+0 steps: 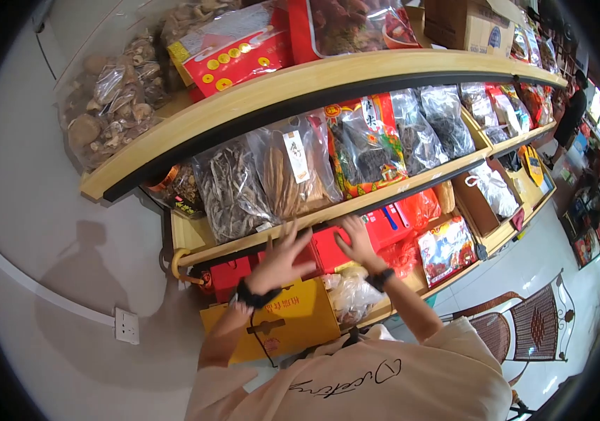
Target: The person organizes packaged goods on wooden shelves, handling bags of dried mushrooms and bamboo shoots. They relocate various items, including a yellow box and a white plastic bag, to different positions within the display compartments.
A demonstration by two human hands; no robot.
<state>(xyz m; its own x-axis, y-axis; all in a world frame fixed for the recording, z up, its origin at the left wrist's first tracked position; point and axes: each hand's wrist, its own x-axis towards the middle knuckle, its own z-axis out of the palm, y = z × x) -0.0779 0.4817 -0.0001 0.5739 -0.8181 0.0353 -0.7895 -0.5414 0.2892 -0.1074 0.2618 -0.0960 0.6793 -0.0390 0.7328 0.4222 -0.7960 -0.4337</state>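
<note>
My left hand point(282, 258) is raised with its fingers spread, over the red boxes point(232, 274) on the low shelf and just below the shelf edge. Beside it, my right hand point(356, 242) is also open, overlapping a red box point(327, 249) in this view. Neither holds anything. Above the hands, a clear bag of long brown dried strips point(298, 189) with a white label stands next to a bag of grey-brown dried goods point(234, 189). A yellow carton point(282, 316) with red writing lies under my left wrist, and a knotted clear plastic bag point(352, 295) sits by my right forearm.
Large bags of dried mushrooms point(110, 105) fill the top shelf point(300, 81) at left. An umbrella handle point(179, 265) hooks out at the shelf's left end. A wicker chair point(535, 324) stands at right. Farther off is another person point(572, 116).
</note>
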